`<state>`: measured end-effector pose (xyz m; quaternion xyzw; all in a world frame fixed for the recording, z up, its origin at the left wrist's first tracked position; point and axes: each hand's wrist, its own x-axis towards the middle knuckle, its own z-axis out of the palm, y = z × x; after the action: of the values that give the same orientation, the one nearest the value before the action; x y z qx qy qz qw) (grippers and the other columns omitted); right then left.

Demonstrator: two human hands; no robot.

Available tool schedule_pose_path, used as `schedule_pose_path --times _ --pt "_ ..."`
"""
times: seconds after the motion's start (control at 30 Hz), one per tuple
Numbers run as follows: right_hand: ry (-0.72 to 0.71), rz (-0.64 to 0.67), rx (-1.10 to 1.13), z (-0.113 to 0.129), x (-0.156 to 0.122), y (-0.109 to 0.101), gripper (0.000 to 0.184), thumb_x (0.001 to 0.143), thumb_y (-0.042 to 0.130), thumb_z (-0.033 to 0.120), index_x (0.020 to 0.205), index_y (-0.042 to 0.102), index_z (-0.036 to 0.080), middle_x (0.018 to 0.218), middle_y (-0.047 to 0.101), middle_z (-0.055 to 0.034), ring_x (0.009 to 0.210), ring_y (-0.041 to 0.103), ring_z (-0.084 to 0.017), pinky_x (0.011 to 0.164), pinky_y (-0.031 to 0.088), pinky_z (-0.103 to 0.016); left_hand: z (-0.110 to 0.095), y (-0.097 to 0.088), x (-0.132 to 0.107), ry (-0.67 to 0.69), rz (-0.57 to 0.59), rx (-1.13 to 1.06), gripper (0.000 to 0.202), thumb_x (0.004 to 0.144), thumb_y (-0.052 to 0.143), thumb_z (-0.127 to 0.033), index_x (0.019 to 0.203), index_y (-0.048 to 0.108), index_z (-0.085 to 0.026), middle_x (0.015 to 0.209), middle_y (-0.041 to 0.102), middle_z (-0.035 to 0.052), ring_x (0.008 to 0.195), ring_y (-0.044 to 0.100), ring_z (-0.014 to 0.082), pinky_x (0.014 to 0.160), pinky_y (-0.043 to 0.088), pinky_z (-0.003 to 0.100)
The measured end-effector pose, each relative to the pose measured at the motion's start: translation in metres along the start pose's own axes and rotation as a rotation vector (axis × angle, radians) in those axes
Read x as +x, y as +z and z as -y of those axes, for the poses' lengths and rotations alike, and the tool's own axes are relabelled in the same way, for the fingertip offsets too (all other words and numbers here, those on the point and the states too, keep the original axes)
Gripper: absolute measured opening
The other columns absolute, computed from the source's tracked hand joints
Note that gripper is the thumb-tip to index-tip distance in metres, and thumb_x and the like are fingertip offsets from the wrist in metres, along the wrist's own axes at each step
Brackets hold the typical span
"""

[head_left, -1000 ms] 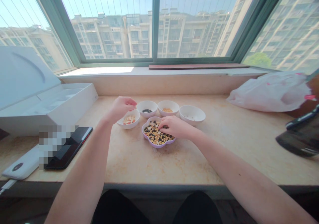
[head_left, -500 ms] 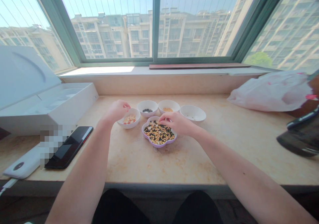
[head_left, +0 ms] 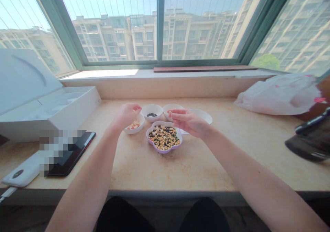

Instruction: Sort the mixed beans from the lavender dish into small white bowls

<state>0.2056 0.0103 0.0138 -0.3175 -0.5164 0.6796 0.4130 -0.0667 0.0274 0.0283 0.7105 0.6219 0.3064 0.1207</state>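
Observation:
My left hand (head_left: 126,118) hovers over the rim of a small white bowl (head_left: 140,129) holding pale and reddish pieces. Its fingers are closed, and whatever they hold is hidden. My right hand (head_left: 190,122) pinches a small pale piece (head_left: 169,113) between thumb and finger, above the back right rim of a purple flower-shaped dish (head_left: 163,151). Mixed yellow and black beans with some pale pieces (head_left: 165,137) fill that dish. Behind it stand a bowl with black beans (head_left: 152,109) and a white bowl (head_left: 172,106) whose contents my right hand hides. Another white bowl (head_left: 205,114) is partly covered by that hand.
At the left are an open white box (head_left: 77,105), a black phone (head_left: 74,154) and a white device with a cable (head_left: 22,173). A plastic bag (head_left: 278,94) and a dark container (head_left: 309,139) stand at the right. A window sill (head_left: 116,74) runs behind the stone counter (head_left: 165,173).
My right hand has lifted off the beans and turned, now showing a small pale piece in its fingertips. My left hand has shifted slightly right over its bowl.

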Motion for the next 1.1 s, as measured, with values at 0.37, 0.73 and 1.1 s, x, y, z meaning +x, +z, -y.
schedule_pose_path --times 0.37,0.73,1.1 --pt "0.0 -0.008 -0.021 0.0 -0.002 0.007 0.035 0.065 0.094 0.036 0.089 0.077 0.016 0.084 0.068 -0.0009 0.067 0.051 -0.007 0.06 0.04 -0.023 -0.045 0.035 -0.023 0.358 0.2 -0.602 0.036 0.093 0.065 -0.039 0.121 0.073 -0.018 0.111 0.078 0.0091 0.096 0.072 0.0176 0.084 0.057 0.03" --pt "0.069 0.03 -0.193 -0.002 -0.003 0.014 0.045 0.061 0.092 0.049 0.077 0.064 0.018 0.067 0.05 0.0037 0.061 0.041 -0.009 0.055 0.034 -0.025 -0.048 0.039 -0.025 0.319 0.193 -0.495 0.021 0.093 0.064 -0.032 0.1 0.079 -0.02 0.1 0.079 0.0061 0.096 0.072 0.0183 0.09 0.056 0.032" --pt "-0.273 -0.034 -1.296 -0.003 -0.005 0.004 0.016 0.089 0.064 0.027 0.084 0.077 0.019 0.081 0.074 -0.0056 0.074 0.061 -0.017 0.069 0.04 -0.031 -0.036 0.026 -0.015 0.194 0.066 -0.188 0.02 0.097 0.056 -0.025 0.102 0.075 -0.018 0.107 0.078 0.0063 0.098 0.07 0.0194 0.095 0.052 0.034"
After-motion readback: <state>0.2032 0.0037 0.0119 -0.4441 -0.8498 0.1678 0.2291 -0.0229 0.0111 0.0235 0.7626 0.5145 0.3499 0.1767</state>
